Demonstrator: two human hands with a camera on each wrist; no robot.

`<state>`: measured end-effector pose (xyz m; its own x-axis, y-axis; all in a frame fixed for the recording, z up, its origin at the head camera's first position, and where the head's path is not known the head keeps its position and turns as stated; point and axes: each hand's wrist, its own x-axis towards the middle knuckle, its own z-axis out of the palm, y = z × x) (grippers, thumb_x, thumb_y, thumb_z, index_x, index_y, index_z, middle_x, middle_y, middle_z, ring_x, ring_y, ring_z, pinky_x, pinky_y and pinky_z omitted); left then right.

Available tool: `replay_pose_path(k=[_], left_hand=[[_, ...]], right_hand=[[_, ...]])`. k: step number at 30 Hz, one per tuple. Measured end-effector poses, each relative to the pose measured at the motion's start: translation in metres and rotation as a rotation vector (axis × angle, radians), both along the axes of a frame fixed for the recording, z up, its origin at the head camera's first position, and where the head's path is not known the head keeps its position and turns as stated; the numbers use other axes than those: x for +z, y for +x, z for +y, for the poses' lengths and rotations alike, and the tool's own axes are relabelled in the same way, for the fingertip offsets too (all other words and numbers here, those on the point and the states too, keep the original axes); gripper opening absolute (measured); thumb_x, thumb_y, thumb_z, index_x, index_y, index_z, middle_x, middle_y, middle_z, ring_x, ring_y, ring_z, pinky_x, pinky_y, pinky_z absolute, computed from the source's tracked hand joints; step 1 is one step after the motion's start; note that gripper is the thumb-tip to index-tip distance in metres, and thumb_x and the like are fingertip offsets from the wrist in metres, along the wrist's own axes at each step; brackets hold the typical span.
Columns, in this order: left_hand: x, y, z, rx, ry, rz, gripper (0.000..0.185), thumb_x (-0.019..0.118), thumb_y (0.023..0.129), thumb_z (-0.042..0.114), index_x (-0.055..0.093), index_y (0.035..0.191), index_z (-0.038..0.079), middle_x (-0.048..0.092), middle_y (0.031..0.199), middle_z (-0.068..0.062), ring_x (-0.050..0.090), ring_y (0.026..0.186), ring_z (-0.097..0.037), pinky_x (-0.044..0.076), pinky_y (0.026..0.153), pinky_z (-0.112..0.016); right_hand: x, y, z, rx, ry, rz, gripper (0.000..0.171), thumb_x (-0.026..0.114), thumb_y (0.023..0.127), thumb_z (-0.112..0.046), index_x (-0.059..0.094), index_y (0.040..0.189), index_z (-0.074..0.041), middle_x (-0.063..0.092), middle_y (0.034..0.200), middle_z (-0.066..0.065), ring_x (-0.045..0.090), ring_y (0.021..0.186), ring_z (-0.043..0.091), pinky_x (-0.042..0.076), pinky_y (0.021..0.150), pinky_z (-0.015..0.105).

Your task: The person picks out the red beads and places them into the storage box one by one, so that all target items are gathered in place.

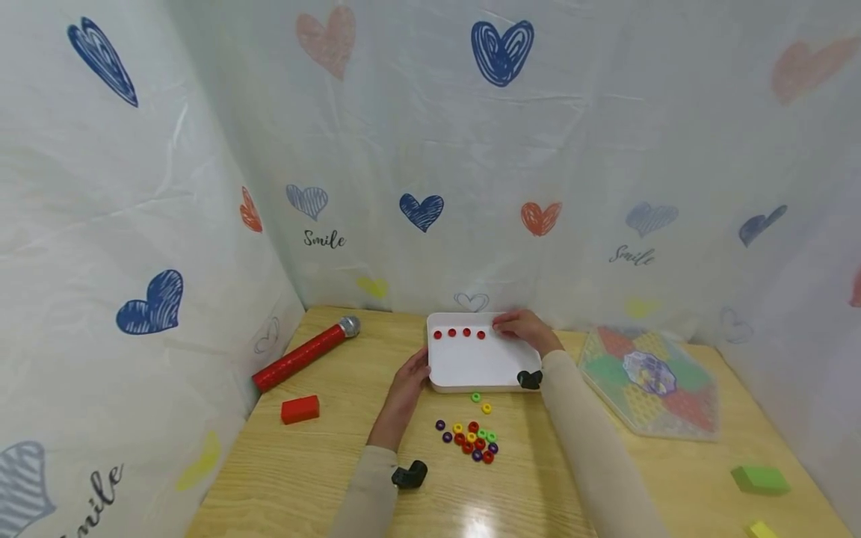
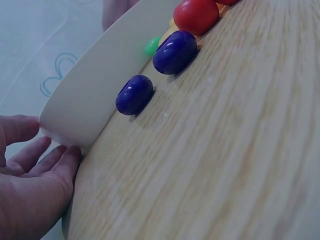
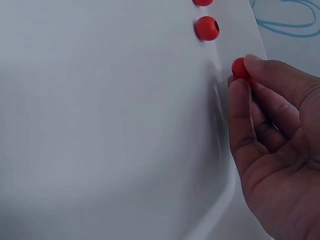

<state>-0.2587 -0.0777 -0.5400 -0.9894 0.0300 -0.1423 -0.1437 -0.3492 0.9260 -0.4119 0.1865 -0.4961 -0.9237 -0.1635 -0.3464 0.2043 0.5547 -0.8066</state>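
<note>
A white tray (image 1: 484, 366) lies on the table, with a row of several red beads (image 1: 467, 332) along its far side. My left hand (image 1: 407, 379) holds the tray's left edge; in the left wrist view its thumb is at the rim and its fingers (image 2: 65, 162) are low against the wall. Over the tray's far right part, my right hand (image 1: 528, 329) pinches a red bead (image 3: 240, 68) between thumb and fingertips. In front of the tray lies a loose group of red, yellow, green and purple beads (image 1: 474, 427).
A red tube with a silver end (image 1: 309, 354) and a red block (image 1: 300, 409) lie at the left. At the right are a clear case with coloured compartments (image 1: 649, 381), a green block (image 1: 760, 480) and a yellow block (image 1: 761, 530). A heart-printed curtain (image 1: 471, 149) borders the table.
</note>
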Motion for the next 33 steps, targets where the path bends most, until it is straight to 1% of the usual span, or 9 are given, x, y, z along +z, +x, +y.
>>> replay_pose_path(k=[4,7,11,14,20,25,28,33], left_hand=[[0.001,0.000,0.000,-0.004,-0.001,-0.005,0.051,0.043,0.099,0.001,0.032,0.148,-0.001,0.030,0.153,-0.022,0.026,0.143,-0.034,0.023,0.117,-0.048],[0.001,0.001,0.000,-0.001,0.001,-0.006,0.050,0.043,0.099,0.001,0.033,0.148,0.000,0.031,0.153,-0.022,0.027,0.143,-0.033,0.024,0.117,-0.047],[0.000,0.001,0.000,0.002,-0.004,0.011,0.050,0.043,0.098,0.000,0.034,0.147,-0.002,0.033,0.152,-0.023,0.029,0.142,-0.035,0.025,0.116,-0.048],[0.000,0.002,0.001,0.000,-0.009,0.022,0.050,0.042,0.098,0.000,0.033,0.147,-0.003,0.033,0.151,-0.024,0.029,0.142,-0.035,0.025,0.116,-0.049],[0.000,0.002,0.002,0.000,-0.009,0.021,0.050,0.042,0.098,0.000,0.032,0.148,-0.002,0.032,0.152,-0.023,0.029,0.142,-0.034,0.025,0.116,-0.048],[-0.001,0.003,0.003,0.002,-0.020,0.008,0.050,0.043,0.099,0.001,0.034,0.147,-0.001,0.034,0.152,-0.022,0.030,0.141,-0.034,0.026,0.116,-0.048],[-0.004,0.001,0.001,0.003,-0.030,0.002,0.049,0.043,0.099,0.002,0.034,0.148,0.001,0.035,0.152,-0.020,0.031,0.141,-0.033,0.027,0.115,-0.048],[-0.007,-0.004,0.000,0.003,-0.032,0.019,0.050,0.044,0.099,0.003,0.035,0.148,0.002,0.035,0.152,-0.019,0.031,0.142,-0.032,0.027,0.115,-0.047]], right_hand=[[-0.003,0.001,-0.001,0.035,0.038,0.023,0.022,0.070,0.089,-0.026,0.074,0.108,-0.015,0.066,0.114,0.004,0.057,0.099,0.022,0.049,0.094,0.035],[-0.005,0.002,-0.001,0.053,0.050,0.039,0.021,0.069,0.089,-0.024,0.073,0.107,-0.015,0.068,0.111,0.005,0.058,0.097,0.023,0.049,0.091,0.034],[-0.006,0.001,-0.001,0.061,0.059,0.036,0.019,0.070,0.088,-0.022,0.073,0.106,-0.014,0.070,0.105,0.004,0.060,0.091,0.022,0.051,0.085,0.030],[-0.006,0.001,-0.002,0.071,0.062,0.031,0.019,0.071,0.088,-0.021,0.073,0.106,-0.014,0.070,0.104,0.003,0.060,0.090,0.021,0.052,0.085,0.029],[-0.004,0.004,0.000,0.102,0.046,0.033,0.022,0.069,0.089,-0.016,0.070,0.111,-0.011,0.069,0.107,0.005,0.061,0.091,0.020,0.053,0.090,0.032],[-0.001,0.007,0.002,0.120,0.065,0.026,0.024,0.067,0.090,-0.014,0.069,0.114,-0.010,0.069,0.107,0.005,0.061,0.090,0.018,0.053,0.088,0.031],[0.005,0.008,0.002,0.129,0.080,0.035,0.026,0.066,0.091,-0.014,0.068,0.116,-0.009,0.068,0.110,0.007,0.060,0.091,0.019,0.053,0.087,0.031],[0.017,0.009,0.005,0.150,0.074,0.076,0.029,0.064,0.092,-0.016,0.065,0.121,-0.009,0.063,0.122,0.010,0.060,0.102,0.022,0.052,0.093,0.035]])
